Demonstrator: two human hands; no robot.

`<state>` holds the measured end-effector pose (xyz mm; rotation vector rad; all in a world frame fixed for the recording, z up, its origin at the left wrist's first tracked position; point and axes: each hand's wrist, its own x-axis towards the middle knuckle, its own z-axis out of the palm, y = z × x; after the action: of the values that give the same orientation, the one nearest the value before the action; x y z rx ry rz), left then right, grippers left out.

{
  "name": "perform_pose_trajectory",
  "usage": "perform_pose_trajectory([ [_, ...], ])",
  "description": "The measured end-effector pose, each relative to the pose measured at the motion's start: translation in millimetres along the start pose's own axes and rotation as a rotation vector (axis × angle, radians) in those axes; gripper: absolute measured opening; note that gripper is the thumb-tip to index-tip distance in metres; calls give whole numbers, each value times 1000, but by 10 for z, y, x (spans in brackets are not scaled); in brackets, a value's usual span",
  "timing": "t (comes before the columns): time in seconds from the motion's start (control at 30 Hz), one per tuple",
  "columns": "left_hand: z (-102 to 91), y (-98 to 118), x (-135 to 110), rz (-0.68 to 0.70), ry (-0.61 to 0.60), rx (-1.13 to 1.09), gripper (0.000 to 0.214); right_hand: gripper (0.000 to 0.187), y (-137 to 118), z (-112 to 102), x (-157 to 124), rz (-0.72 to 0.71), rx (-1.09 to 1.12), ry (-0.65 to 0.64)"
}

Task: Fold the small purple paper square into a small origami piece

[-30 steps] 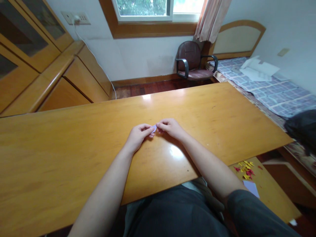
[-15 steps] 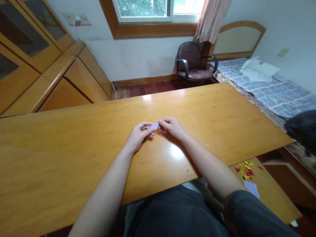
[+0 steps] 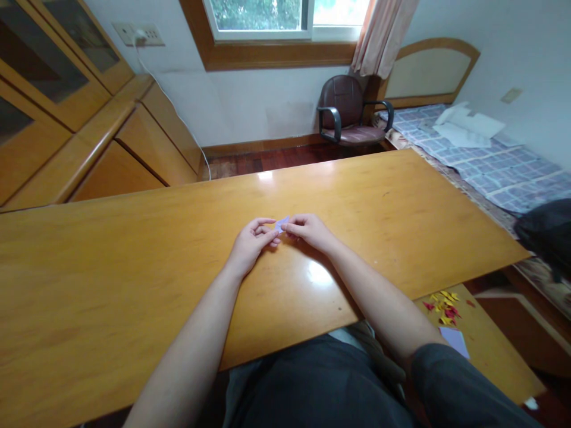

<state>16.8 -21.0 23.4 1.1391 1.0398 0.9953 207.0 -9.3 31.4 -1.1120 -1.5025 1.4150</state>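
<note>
A small piece of folded purple paper (image 3: 281,224) is held between my two hands, a little above the wooden table (image 3: 134,255). My left hand (image 3: 255,242) pinches its left lower side between thumb and fingers. From the other side, my right hand (image 3: 307,230) has its thumb and fingertips closed on the paper's right part, partly covering it. The exact folds are too small to make out.
On a lower wooden surface at the right lie several small yellow and red folded paper pieces (image 3: 446,306) and a purple paper stack (image 3: 454,342). Beyond the table stand a brown armchair (image 3: 345,110) and a bed (image 3: 486,160). A black bag (image 3: 546,232) sits at the right.
My right thumb and fingertips have shifted slightly left and down over the paper. A corner of the paper now shows above my right fingers. The left hand has barely moved.
</note>
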Motion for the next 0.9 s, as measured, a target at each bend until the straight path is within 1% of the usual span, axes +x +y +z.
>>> perform_pose_trajectory([
  [0.17,13,47,-7,9,35,9,55,37,-7,-14,7,-13,-27,26],
  [0.37,24,67,-18,4,53,-13,56,36,28,-20,15,-30,10,44],
  [0.47,12,59,-12,-1,79,-48,53,36,55,-31,22,-30,9,50],
  [0.57,-11,46,3,-8,96,-85,40,37,73,-36,26,-27,1,64],
  [0.67,-30,36,11,-34,78,-73,28,38,75,-32,26,-21,12,65],
  [0.9,-43,20,-7,-43,6,-6,33,37,59,-27,24,-33,30,56],
])
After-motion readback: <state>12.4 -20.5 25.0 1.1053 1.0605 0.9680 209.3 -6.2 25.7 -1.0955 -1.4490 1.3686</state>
